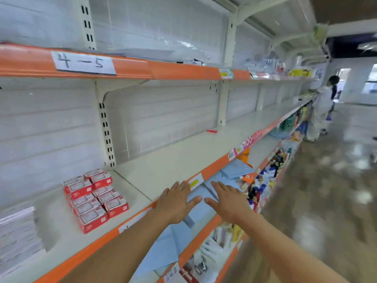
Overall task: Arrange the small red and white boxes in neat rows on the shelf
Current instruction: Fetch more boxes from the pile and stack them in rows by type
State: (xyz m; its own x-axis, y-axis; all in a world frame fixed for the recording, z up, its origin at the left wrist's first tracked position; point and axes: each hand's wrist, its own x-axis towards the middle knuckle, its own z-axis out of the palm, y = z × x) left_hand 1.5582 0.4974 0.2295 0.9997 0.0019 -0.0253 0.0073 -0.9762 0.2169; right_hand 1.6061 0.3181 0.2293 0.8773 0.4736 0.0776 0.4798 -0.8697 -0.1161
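**Both hands free, boxes off to my left**

Forearms fill the bottom of the head view. Both hands are spread flat and hold nothing: my left hand (176, 200) hovers over the shelf (163, 168) edge, my right hand (228, 201) out over the lower tier. The red and white boxes (94, 198) sit to the left of both hands, well back on the shelf, their block running front to back. I judge my left hand nearer for the reach. Shelf surface is pale and smooth; another person (322, 107) stands far down the aisle.
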